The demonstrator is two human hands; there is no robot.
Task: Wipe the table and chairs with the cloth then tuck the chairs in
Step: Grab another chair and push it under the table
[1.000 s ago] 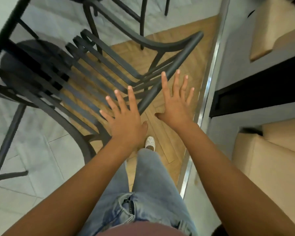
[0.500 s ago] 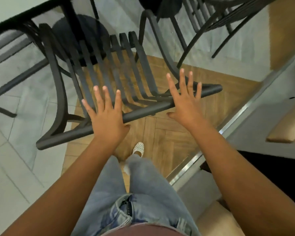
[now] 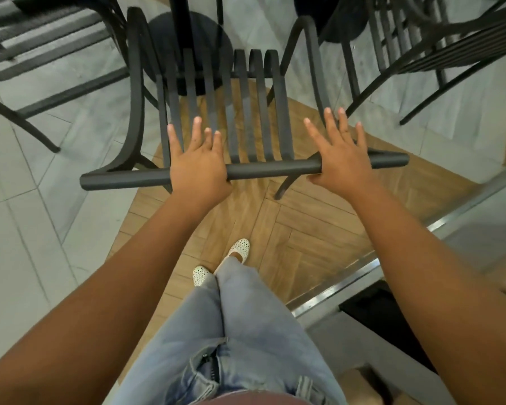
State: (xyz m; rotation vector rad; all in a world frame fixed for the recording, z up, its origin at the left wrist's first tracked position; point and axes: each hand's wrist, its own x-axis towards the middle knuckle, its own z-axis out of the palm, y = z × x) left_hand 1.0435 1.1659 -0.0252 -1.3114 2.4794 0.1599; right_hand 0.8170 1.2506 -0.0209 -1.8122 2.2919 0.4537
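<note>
A black slatted metal chair (image 3: pixel 246 118) stands straight in front of me, its top rail running left to right. My left hand (image 3: pixel 197 162) rests flat on the rail left of centre, fingers straight over the back slats. My right hand (image 3: pixel 342 159) presses on the rail near its right end, fingers spread and straight, thumb under the bar. The round black table base (image 3: pixel 187 45) shows beyond the chair seat. No cloth is in view.
Another black chair (image 3: pixel 35 45) stands at the far left and one more (image 3: pixel 438 45) at the far right. A metal floor strip (image 3: pixel 362 276) and a dark ledge run along my right. My feet stand on wood flooring behind the chair.
The chair has swung round square to me and moved forward toward the table base. Both hands have come down from above the rail onto it.
</note>
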